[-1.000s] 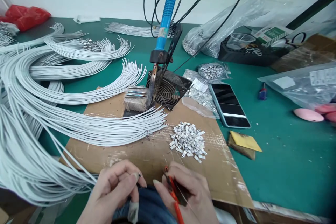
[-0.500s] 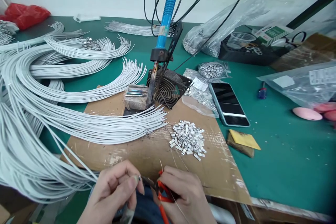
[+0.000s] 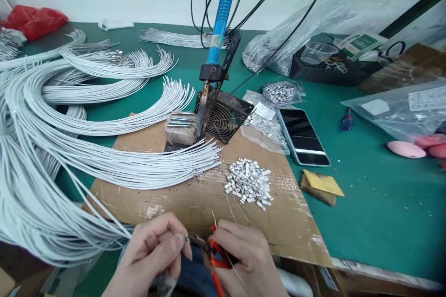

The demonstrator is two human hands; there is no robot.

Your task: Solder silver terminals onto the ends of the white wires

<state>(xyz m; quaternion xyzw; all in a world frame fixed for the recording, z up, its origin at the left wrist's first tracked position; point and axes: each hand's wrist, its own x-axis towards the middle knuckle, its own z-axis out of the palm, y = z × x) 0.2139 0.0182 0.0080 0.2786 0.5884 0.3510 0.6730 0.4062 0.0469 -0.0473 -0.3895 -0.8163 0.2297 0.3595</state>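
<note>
Lower centre: left hand [image 3: 153, 251] is pinching a tiny, metallic-looking piece [image 3: 186, 237] | right hand [image 3: 245, 253] is gripping red-handled, dark-nosed pliers [image 3: 219, 262], tips lying against or beside it | Hazard: misaligned tips could be slipping and nipping the left hand.

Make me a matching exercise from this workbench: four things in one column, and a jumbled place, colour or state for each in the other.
1. Phone
2. Red-handled tool
3. Soldering iron
4. Small silvery pieces

A. Heaped on the cardboard
B. Tilted, blue grip uppermost
C. Screen facing up
D. In the right hand

Pairs: 1-C, 2-D, 3-B, 4-A.
</note>
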